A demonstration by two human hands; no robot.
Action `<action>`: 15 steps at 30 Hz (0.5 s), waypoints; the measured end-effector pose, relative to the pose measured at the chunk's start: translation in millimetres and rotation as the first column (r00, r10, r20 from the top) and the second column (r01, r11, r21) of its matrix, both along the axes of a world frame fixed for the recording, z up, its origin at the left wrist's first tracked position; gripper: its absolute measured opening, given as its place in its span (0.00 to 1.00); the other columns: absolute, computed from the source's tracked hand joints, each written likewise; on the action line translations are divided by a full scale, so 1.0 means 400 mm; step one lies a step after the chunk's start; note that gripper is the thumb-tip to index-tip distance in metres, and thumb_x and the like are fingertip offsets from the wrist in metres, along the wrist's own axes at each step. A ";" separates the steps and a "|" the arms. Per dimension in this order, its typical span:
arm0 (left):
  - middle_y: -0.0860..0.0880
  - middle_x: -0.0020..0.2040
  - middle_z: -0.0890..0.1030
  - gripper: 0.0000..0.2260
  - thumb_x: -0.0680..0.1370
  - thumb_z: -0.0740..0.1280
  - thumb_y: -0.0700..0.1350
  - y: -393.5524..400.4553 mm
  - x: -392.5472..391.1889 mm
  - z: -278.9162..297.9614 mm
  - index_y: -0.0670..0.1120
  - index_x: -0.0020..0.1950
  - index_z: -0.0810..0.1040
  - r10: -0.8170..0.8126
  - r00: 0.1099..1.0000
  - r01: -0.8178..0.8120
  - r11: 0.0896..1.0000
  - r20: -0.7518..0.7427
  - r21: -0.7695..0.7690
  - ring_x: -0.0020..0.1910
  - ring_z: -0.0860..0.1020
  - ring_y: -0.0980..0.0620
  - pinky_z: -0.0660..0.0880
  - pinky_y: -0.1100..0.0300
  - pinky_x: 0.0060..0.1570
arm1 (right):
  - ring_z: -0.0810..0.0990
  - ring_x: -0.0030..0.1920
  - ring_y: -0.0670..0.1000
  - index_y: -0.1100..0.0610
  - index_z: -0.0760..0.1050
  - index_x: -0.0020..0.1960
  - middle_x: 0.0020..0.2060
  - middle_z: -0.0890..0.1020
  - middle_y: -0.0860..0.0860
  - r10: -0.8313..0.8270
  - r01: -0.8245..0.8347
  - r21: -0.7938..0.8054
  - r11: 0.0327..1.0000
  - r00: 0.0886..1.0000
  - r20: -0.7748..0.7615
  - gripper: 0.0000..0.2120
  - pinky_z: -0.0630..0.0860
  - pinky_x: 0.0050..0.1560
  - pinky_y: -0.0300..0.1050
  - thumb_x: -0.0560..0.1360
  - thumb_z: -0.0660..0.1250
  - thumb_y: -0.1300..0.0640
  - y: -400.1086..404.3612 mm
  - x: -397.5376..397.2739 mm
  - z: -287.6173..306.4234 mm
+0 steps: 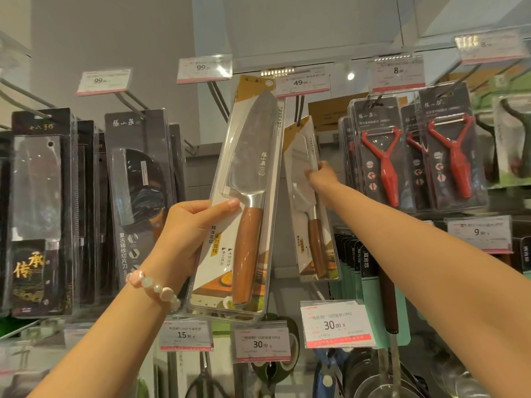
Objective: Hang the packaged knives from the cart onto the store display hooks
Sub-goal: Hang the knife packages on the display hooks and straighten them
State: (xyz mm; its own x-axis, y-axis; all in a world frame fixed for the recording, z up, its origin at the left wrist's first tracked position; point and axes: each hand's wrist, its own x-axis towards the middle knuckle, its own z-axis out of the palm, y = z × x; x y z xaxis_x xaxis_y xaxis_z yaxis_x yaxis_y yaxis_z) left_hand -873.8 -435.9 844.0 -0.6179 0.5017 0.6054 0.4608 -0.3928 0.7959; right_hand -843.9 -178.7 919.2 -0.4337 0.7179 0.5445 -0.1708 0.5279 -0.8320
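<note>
**Knife pack raised toward its hook**

The left hand (188, 225) grips a packaged knife (244, 196) by its left edge, thumb laid across the front of the clear blister and the other fingers curled behind. The pack stands nearly upright, its long axis leaning a little to the right, wooden handle down and blade up. The hang hole (268, 82) sits in the pack's top right corner, just left of the 49.00 price tag (303, 83) that marks the tip of the target hook.

The right hand (319, 172) reaches deeper into the display and touches the upper right edge of a matching hung pack (310, 202), which dangles from the dark hook (300, 110) behind that tag. Its fingers appear to pinch or steady that edge (the back of the hand hides the fingertips, so the exact hold cannot be told).

The coming move probably turns on one relation: the hole of the held pack lies just left of and slightly in front of the hook tip, so the left hand, already carrying the pack and nearer, would need to shift it rightward and thread it on while the right keeps the hung pack out of the way.

Black-boxed cleavers (138, 196) hang to the left, red peelers (385, 162) to the right.
</note>
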 end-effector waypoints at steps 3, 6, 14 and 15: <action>0.43 0.32 0.82 0.09 0.66 0.72 0.48 0.004 0.001 -0.005 0.41 0.37 0.80 -0.014 1.000 0.014 1.000 0.009 0.006 0.30 0.81 0.47 0.77 0.59 0.31 | 0.72 0.64 0.60 0.62 0.58 0.73 0.67 0.70 0.59 -0.016 0.018 -0.023 1.000 0.996 0.091 0.23 0.70 0.60 0.50 0.80 0.57 0.59 -0.001 -0.001 0.007; 0.42 0.33 0.81 0.09 0.68 0.72 0.46 0.010 0.001 -0.011 0.40 0.37 0.80 -0.028 0.999 0.027 0.999 0.017 0.028 0.30 0.80 0.47 0.76 0.60 0.31 | 0.68 0.67 0.60 0.62 0.53 0.74 0.71 0.64 0.60 -0.109 0.114 -0.030 0.993 0.985 0.135 0.28 0.70 0.62 0.49 0.78 0.59 0.61 -0.009 -0.001 0.014; 0.42 0.32 0.81 0.08 0.71 0.72 0.43 0.036 0.012 -0.029 0.39 0.36 0.80 -0.038 0.997 0.032 0.995 0.061 0.091 0.28 0.79 0.48 0.76 0.59 0.31 | 0.73 0.60 0.54 0.59 0.66 0.67 0.64 0.71 0.58 0.129 -0.091 0.164 0.982 0.962 -0.242 0.20 0.69 0.62 0.47 0.80 0.57 0.50 -0.181 0.103 -0.074; 0.41 0.32 0.81 0.09 0.70 0.72 0.44 0.041 0.014 -0.031 0.38 0.37 0.80 -0.031 0.998 0.025 0.995 0.064 0.094 0.29 0.79 0.47 0.76 0.59 0.32 | 0.75 0.59 0.56 0.59 0.69 0.64 0.60 0.75 0.58 0.244 -0.220 0.127 0.967 0.945 -0.219 0.20 0.71 0.61 0.48 0.80 0.56 0.46 -0.203 0.117 -0.091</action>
